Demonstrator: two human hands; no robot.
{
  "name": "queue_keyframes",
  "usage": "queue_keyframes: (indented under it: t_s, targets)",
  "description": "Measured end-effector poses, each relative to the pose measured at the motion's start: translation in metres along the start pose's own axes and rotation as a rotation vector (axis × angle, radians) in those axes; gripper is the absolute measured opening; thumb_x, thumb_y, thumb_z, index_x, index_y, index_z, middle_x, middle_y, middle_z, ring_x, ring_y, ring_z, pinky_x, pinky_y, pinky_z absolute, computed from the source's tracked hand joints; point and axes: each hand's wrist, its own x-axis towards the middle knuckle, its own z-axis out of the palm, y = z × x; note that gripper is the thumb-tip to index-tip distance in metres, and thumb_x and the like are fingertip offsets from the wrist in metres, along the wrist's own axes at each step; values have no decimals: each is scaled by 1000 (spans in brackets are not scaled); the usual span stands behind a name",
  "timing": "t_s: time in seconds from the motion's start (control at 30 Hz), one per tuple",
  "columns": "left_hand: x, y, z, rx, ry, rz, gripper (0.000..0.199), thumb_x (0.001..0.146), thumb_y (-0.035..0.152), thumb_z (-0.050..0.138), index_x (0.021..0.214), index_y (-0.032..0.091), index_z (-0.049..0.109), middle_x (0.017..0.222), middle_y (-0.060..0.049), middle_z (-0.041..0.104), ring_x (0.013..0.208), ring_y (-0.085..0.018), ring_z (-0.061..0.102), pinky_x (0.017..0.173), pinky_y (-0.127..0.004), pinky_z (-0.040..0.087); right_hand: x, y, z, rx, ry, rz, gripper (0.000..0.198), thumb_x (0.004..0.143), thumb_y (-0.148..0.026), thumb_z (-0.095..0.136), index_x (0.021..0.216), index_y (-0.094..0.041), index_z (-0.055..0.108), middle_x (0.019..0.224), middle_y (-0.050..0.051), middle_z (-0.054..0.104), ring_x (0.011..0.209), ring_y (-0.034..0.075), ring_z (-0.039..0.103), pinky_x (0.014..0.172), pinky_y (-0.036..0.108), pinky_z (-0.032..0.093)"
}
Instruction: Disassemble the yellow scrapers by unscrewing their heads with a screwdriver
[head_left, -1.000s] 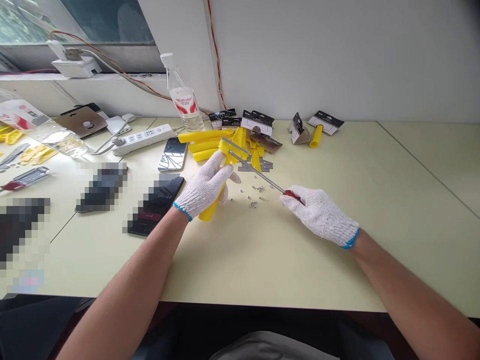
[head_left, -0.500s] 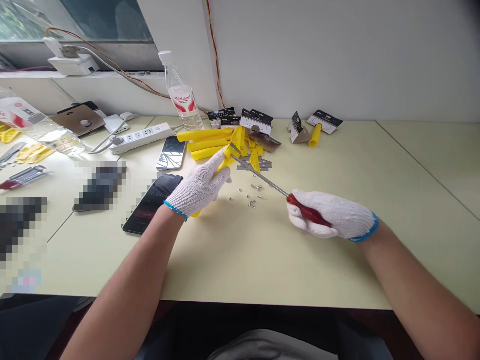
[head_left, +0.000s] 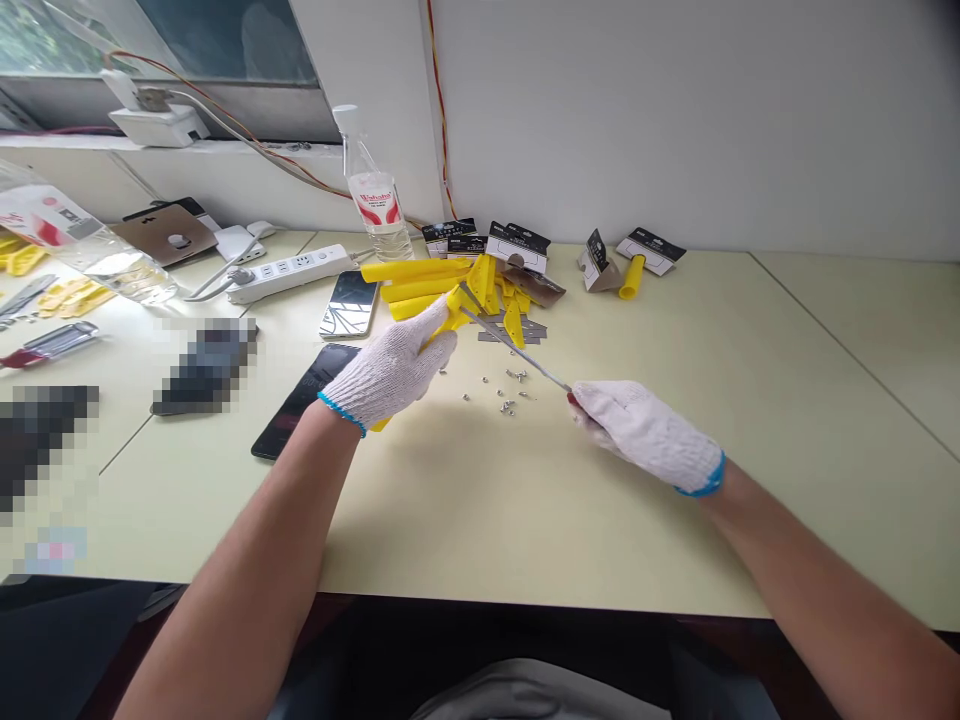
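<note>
My left hand, in a white knitted glove, is closed around a yellow plastic scraper. A grey blade shows at the scraper's head, and part of its handle pokes out below the glove. My right hand, also gloved, is wrapped around the red handle of a screwdriver, mostly covered by the fingers. The long shaft slants up to the left, its tip meeting the scraper's head. Between the hands, several small screws lie scattered on the table. Beyond them sit yellow handles, yellow head pieces and flat grey blades.
Two phones, one black and one lighter, lie left of my left hand. Behind them are a power strip and a water bottle. Card packaging lies along the wall. At the far left is another screwdriver.
My right hand has rolled over the screwdriver, so its back faces up and hides most of the red handle. The tip stays at the scraper's head. The view has shifted slightly.
</note>
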Motion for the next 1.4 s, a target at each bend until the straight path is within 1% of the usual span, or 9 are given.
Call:
queue_keyframes:
  t_s: [0.1, 0.17, 0.4, 0.7, 0.77, 0.9, 0.97, 1.27, 1.4]
  targets:
    - [1, -4, 2, -29, 25, 5, 22, 97, 29, 54, 113, 24, 68, 74, -2, 57, 54, -13, 51, 48, -25, 42, -3, -5, 7, -392, 413, -161, 54, 100, -71, 48, 79, -22, 57, 72, 4, 52, 66, 18, 43, 61, 31, 31]
    - [2, -5, 5, -73, 53, 3, 25, 97, 30, 55, 117, 24, 67, 76, -2, 58, 55, -13, 51, 50, -25, 44, -5, -8, 4, -444, 454, -137, 54, 101, -70, 46, 85, -21, 63, 75, 5, 56, 67, 18, 46, 61, 30, 32]
    - [-1, 1, 8, -86, 1, 18, 28, 96, 32, 54, 119, 24, 68, 76, -2, 60, 57, -13, 51, 51, -24, 44, 1, -2, -24, 528, -455, 373, 55, 101, -72, 42, 83, -22, 53, 62, -5, 42, 40, 8, 18, 35, 23, 17]
    - [0, -5, 5, -24, 26, -25, 25, 96, 30, 54, 117, 27, 66, 70, 0, 57, 52, -14, 47, 49, -26, 40, -4, -10, 10, -451, 581, -165, 46, 101, -59, 51, 80, -21, 65, 77, 7, 62, 73, 20, 53, 66, 29, 43]
    - [0, -4, 6, -42, 38, -31, 29, 96, 31, 54, 122, 27, 66, 71, 0, 59, 53, -14, 47, 51, -27, 41, -3, -8, 5, -327, 511, -61, 47, 99, -65, 55, 85, -21, 65, 73, 5, 57, 66, 18, 49, 61, 29, 40]
    - [0, 2, 6, -61, 61, 1, 27, 94, 27, 56, 118, 25, 67, 71, 0, 57, 55, -14, 49, 53, -27, 43, 4, 0, -16, 393, -220, 397, 64, 94, -84, 44, 89, -22, 60, 67, -1, 48, 47, 10, 27, 39, 23, 21]
    - [0, 4, 6, -64, 56, 7, 24, 94, 26, 56, 114, 25, 67, 71, 0, 56, 55, -14, 50, 52, -26, 43, 6, 2, -20, 483, -367, 488, 61, 95, -80, 44, 87, -21, 58, 65, -2, 47, 44, 9, 24, 37, 23, 19]
    - [-2, -2, 8, -133, 40, -12, 23, 97, 30, 52, 116, 26, 65, 75, -1, 62, 50, -11, 45, 46, -24, 41, -3, -6, 13, -512, 593, -123, 34, 96, -54, 61, 86, -22, 67, 78, 6, 65, 73, 22, 57, 66, 33, 40]
    - [-1, 1, 9, -75, 57, 6, 26, 98, 30, 53, 119, 25, 67, 78, -2, 62, 55, -13, 51, 50, -24, 44, -4, -11, 2, -258, 202, 69, 53, 96, -70, 53, 78, -21, 64, 65, 3, 54, 57, 15, 45, 56, 30, 35]
